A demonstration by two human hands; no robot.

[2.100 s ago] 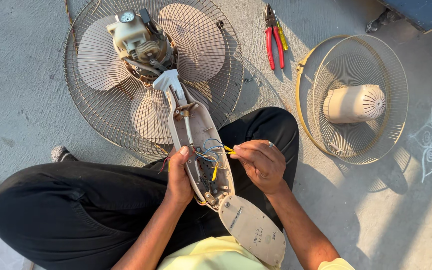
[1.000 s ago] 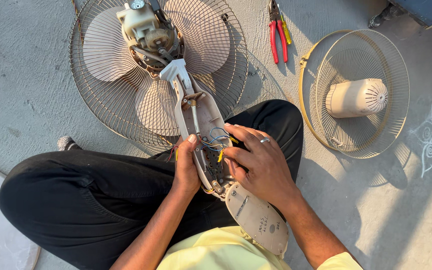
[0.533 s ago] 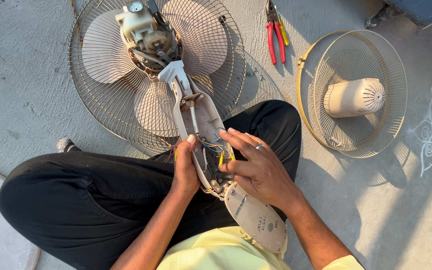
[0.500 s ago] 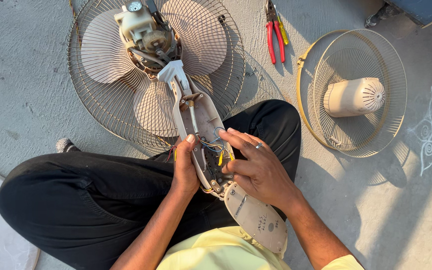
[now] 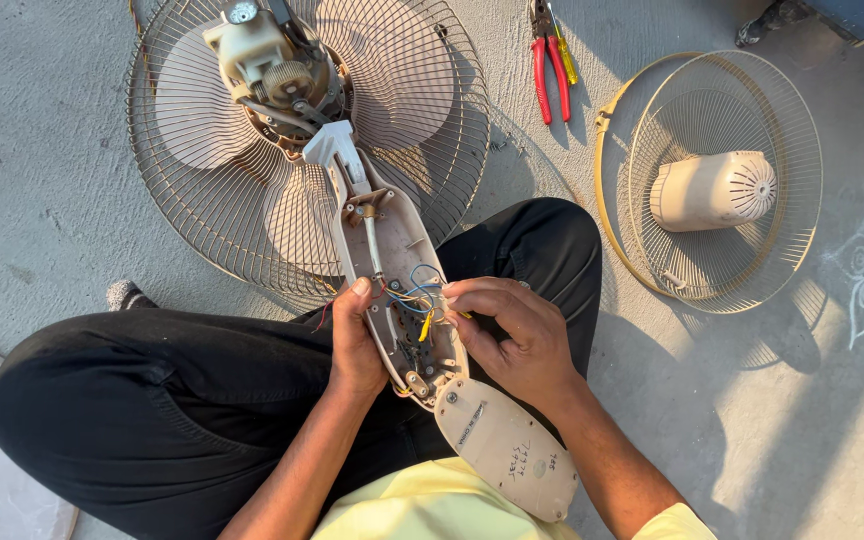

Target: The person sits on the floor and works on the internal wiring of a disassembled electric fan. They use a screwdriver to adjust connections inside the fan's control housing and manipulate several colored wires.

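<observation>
You are fixing the wires inside the open fan stand.
In the middle of the frame, your left hand (image 5: pixel 354 345) grips the fan stand (image 5: pixel 399 300) on your lap. Your right hand (image 5: pixel 512 335) pinches the yellow wire (image 5: pixel 427 322). Next, guide that wire gently into its spot.

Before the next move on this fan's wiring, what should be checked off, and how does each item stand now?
1. Opened fan base steadied: ok, the left hand grips its edge and it rests on the lap.
2. Wires in reach: ok, the right hand pinches among them.
3. Loose cover clear of the wiring: ok, it lies below the cavity.
4. Pliers at hand: not ok, they lie on the floor beyond the knee.
5. Fan unplugged: cannot tell, no plug in view.
</observation>
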